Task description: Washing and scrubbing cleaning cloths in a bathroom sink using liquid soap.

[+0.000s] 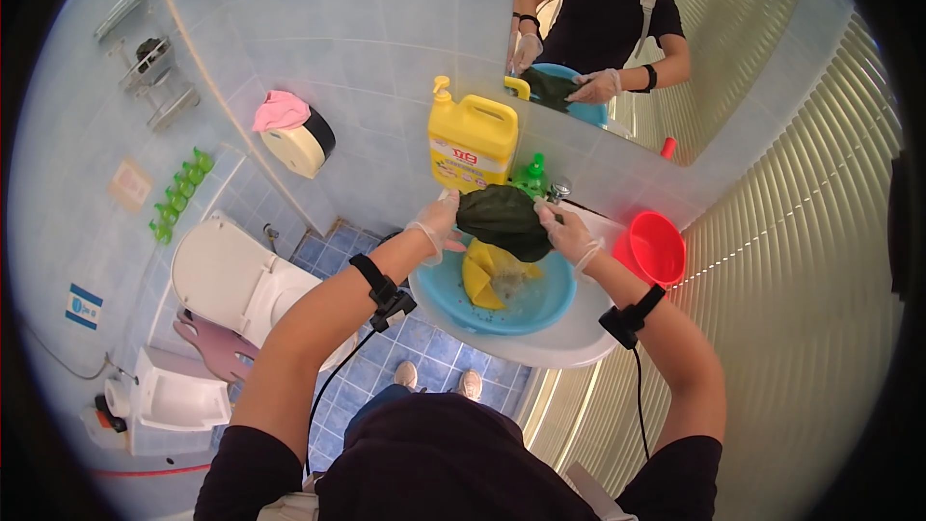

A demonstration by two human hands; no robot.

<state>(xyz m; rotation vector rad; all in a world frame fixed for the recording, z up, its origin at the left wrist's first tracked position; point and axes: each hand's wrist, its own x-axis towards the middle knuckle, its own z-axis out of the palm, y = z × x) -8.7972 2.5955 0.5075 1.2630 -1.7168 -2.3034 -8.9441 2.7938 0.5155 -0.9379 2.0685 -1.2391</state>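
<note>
A dark green cloth item point(504, 221) is stretched between my two gloved hands, above a light blue plastic basin point(561, 304). My left hand point(434, 226) grips its left end, and the right end is pinched in my right hand point(568, 233). Both gloves are thin and clear. Beneath the dark cloth, a folded yellow cloth point(480, 282) lies in the basin's water, which looks stirred and frothy beside it. The basin rests in a white washbasin point(582, 349). A chrome faucet point(559, 189) shows just behind my right hand; its spout is hidden.
Behind the basin stand a large yellow detergent jug point(474, 134) and a green pump bottle point(534, 175). A red plastic bowl point(655, 250) sits at the right, near a ribbed translucent panel point(781, 289). A mirror point(723, 51) hangs above; a toilet point(224, 271) is at left.
</note>
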